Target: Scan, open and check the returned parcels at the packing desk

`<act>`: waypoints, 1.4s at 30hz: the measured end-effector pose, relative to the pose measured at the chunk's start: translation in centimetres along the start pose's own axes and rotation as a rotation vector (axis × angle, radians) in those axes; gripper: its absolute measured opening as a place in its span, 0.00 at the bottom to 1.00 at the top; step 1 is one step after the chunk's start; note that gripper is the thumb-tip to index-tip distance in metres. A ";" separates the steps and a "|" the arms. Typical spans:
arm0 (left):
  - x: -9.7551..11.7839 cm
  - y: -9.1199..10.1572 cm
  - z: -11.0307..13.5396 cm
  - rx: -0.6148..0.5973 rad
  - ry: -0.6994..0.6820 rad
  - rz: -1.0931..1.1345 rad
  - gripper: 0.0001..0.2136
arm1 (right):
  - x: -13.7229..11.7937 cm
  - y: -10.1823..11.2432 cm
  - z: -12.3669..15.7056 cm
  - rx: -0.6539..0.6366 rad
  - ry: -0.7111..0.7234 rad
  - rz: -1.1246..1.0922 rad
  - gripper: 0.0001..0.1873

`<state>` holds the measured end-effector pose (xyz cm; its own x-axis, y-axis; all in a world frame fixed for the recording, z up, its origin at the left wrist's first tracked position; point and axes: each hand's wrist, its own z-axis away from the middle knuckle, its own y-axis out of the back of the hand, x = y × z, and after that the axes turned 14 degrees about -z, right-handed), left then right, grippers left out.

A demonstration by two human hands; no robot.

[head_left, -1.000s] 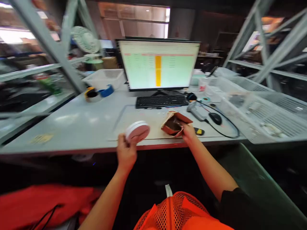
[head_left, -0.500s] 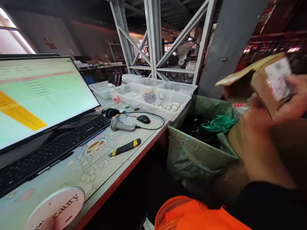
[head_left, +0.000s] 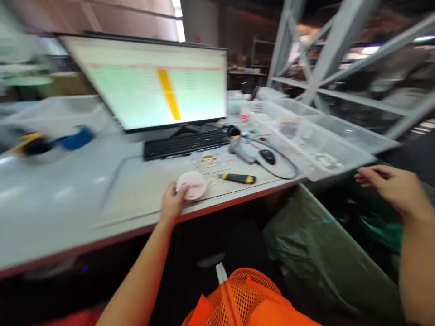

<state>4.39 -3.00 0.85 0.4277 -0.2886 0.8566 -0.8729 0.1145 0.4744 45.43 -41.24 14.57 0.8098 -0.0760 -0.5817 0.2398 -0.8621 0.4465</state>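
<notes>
My left hand is closed on the left edge of a round pale pink case with dark lettering, its thumb on top. The case is at the front edge of the desk; whether it rests on the surface I cannot tell. My right hand hangs over the green bin, fingers loosely curled and a little apart, with nothing visible in them. Right of the case lies a black and yellow utility knife. A grey barcode scanner and a black mouse sit beyond the knife.
A monitor and a black keyboard stand at the back of the desk. White perforated baskets with small items are at the right. Green plastic lies in the bin. A metal frame rises behind.
The view has swung left. The torn cardboard box that my right hand held is gone from view, and that hand now appears unladen. My left hand still has the pink case.
</notes>
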 end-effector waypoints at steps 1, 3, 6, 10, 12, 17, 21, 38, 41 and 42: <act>-0.6 -0.2 -0.2 -0.032 -0.005 0.072 0.27 | -1.0 -3.7 -0.6 -0.062 -0.024 -0.049 0.20; -2.1 -0.7 -0.5 -0.065 0.009 0.213 0.28 | -4.3 -11.4 -0.8 -0.224 -0.054 -0.204 0.17; -3.1 -1.3 0.1 -0.024 -0.028 0.318 0.29 | -10.8 -23.8 1.0 -0.606 -0.093 -0.608 0.26; -1.8 -1.1 2.0 0.141 -0.249 0.041 0.29 | -17.1 -38.4 4.1 -0.838 -0.360 -0.985 0.41; -1.2 0.0 2.4 0.188 -0.395 -0.273 0.29 | -19.0 -42.8 5.0 -0.838 -0.536 -1.148 0.40; -1.4 3.7 0.8 0.202 -0.621 -0.668 0.35 | -21.2 -44.9 5.7 -1.118 -0.706 -1.470 0.44; -1.0 3.8 -1.1 0.179 -0.692 -0.535 0.37 | -22.3 -44.2 5.3 -1.051 -0.644 -1.533 0.44; 0.3 0.1 -3.5 0.120 0.075 0.497 0.45 | -17.9 -41.3 2.9 -0.730 -0.069 -1.057 0.29; 0.1 0.1 -2.7 0.152 -0.253 0.226 0.47 | -18.3 -42.1 2.5 -0.998 -0.606 -1.159 0.38; 0.1 0.0 -2.3 0.145 -0.308 0.174 0.47 | -18.5 -42.3 2.4 -1.077 -0.690 -1.186 0.37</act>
<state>4.98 -0.83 1.41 0.1986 -0.5515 0.8102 -0.9599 0.0574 0.2744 19.03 -4.55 4.75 -0.3417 -0.1321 -0.9305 0.9338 0.0642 -0.3520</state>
